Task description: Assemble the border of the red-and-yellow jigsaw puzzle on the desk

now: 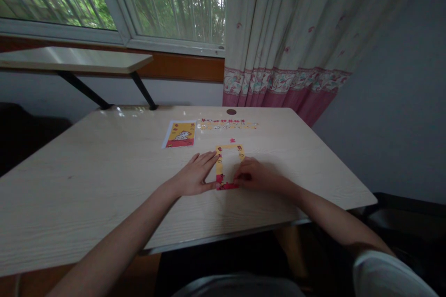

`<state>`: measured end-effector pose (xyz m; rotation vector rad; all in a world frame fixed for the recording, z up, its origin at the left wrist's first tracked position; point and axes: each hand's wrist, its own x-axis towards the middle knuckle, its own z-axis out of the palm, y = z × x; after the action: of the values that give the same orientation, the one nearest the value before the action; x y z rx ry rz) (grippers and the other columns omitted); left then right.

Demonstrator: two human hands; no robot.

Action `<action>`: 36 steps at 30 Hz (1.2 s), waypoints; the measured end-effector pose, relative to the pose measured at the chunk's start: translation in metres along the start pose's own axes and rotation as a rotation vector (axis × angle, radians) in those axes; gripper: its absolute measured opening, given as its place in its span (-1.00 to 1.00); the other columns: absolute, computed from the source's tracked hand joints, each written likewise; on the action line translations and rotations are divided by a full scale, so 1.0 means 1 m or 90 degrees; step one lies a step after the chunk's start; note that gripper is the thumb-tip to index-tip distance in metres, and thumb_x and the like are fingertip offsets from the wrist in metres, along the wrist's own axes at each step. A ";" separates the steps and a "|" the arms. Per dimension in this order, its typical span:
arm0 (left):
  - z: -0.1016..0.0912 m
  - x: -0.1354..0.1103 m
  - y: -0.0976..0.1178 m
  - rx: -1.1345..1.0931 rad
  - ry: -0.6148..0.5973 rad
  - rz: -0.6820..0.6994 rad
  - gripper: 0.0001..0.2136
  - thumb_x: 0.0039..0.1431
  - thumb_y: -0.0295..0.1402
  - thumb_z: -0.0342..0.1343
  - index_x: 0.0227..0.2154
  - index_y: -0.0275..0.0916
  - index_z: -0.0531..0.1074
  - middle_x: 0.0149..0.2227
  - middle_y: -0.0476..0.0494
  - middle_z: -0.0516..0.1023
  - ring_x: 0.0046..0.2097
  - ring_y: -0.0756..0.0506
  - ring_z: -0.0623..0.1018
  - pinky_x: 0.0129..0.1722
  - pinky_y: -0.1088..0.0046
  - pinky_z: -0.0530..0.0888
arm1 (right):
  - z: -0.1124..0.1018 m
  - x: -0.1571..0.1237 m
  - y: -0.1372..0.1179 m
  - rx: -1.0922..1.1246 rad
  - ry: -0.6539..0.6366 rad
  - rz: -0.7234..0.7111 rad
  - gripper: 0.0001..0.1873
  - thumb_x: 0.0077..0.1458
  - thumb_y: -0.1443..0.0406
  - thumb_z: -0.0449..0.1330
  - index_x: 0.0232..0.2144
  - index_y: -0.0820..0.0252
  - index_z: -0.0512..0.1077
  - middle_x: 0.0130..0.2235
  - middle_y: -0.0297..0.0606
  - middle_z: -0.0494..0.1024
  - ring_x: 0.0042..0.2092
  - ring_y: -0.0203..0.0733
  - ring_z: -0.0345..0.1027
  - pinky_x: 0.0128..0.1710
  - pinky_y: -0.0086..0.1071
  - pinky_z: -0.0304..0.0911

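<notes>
A partly assembled jigsaw puzzle [219, 167] lies on the table in front of me, a yellow and red border around a pale middle. My left hand [195, 174] rests flat along its left side, fingers stretched out and thumb at the lower left corner. At the lower right, my right hand [256, 175] is closed in a pinch on what looks like a red puzzle piece, mostly hidden by the fingers. Just above the border lies one loose red piece [232, 140]. Farther back are rows of loose puzzle pieces [228, 124], red ones behind yellow and white ones.
A printed picture sheet [181, 134] with a white animal on yellow and red lies left of the loose pieces. The wooden table [114, 171] has a round dark cap [231, 112] near its back edge. A raised shelf [76, 59] stands back left, and a curtain [275, 46] hangs behind.
</notes>
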<state>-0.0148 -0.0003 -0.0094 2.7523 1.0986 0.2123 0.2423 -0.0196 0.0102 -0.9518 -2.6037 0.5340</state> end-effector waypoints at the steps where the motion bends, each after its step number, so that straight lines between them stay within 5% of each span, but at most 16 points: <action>1: -0.001 0.000 0.000 -0.001 -0.002 -0.002 -0.25 0.12 0.10 -0.10 0.24 -0.31 -0.05 0.26 -0.40 0.01 0.25 -0.31 0.08 0.17 0.02 0.07 | -0.003 -0.001 0.006 0.012 0.019 0.003 -0.88 0.09 0.26 0.15 -0.39 0.13 0.49 -0.41 -0.32 0.50 -0.29 -0.24 0.31 -0.14 -0.32 0.16; 4: -0.002 -0.001 0.001 -0.009 0.002 0.000 -0.28 0.15 0.08 -0.13 0.23 -0.31 -0.04 0.26 -0.41 0.02 0.25 -0.31 0.08 0.17 0.03 0.08 | -0.014 -0.006 0.034 0.003 0.074 0.014 -0.81 0.12 0.20 0.12 -0.28 0.13 0.47 -0.27 -0.26 0.53 -0.19 -0.22 0.32 -0.09 -0.29 0.13; 9: -0.001 -0.001 0.002 -0.004 0.027 -0.006 -0.30 0.14 0.06 -0.10 0.22 -0.29 -0.02 0.25 -0.41 0.05 0.25 -0.32 0.09 0.16 0.02 0.10 | -0.025 -0.015 0.073 -0.100 0.051 0.086 -0.49 -0.01 0.09 0.23 -0.01 0.10 0.36 -0.02 -0.11 0.41 0.01 -0.04 0.21 -0.02 -0.17 0.06; 17: 0.006 0.004 0.014 0.028 0.036 -0.027 -0.19 0.05 0.14 -0.06 0.22 -0.33 -0.01 0.26 -0.43 0.01 0.25 -0.36 0.08 0.15 -0.02 0.09 | -0.019 -0.012 0.055 -0.118 -0.003 0.112 -0.18 -0.13 -0.07 0.23 0.14 0.09 0.18 0.13 -0.09 0.26 0.08 0.04 0.09 0.03 -0.10 -0.03; 31: 0.008 0.004 0.017 0.031 0.029 -0.051 -0.19 0.04 0.15 -0.08 0.23 -0.33 -0.02 0.26 -0.42 0.01 0.25 -0.36 0.08 0.16 -0.03 0.06 | -0.015 -0.012 0.049 -0.117 -0.015 0.113 -0.16 -0.16 -0.07 0.25 0.14 0.09 0.19 0.14 -0.09 0.24 0.08 0.06 0.09 0.04 -0.08 -0.05; 36: 0.005 0.004 0.014 0.035 0.029 -0.052 -0.20 0.06 0.13 -0.08 0.23 -0.34 -0.02 0.26 -0.41 0.02 0.25 -0.35 0.09 0.15 -0.02 0.09 | -0.019 -0.004 0.066 -0.118 0.023 0.144 -0.32 0.00 -0.04 0.16 0.12 0.10 0.22 0.13 -0.10 0.27 0.09 0.03 0.09 0.03 -0.11 -0.01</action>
<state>-0.0015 -0.0082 -0.0107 2.7556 1.2436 0.2395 0.2893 0.0286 -0.0029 -1.3139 -2.5615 0.3284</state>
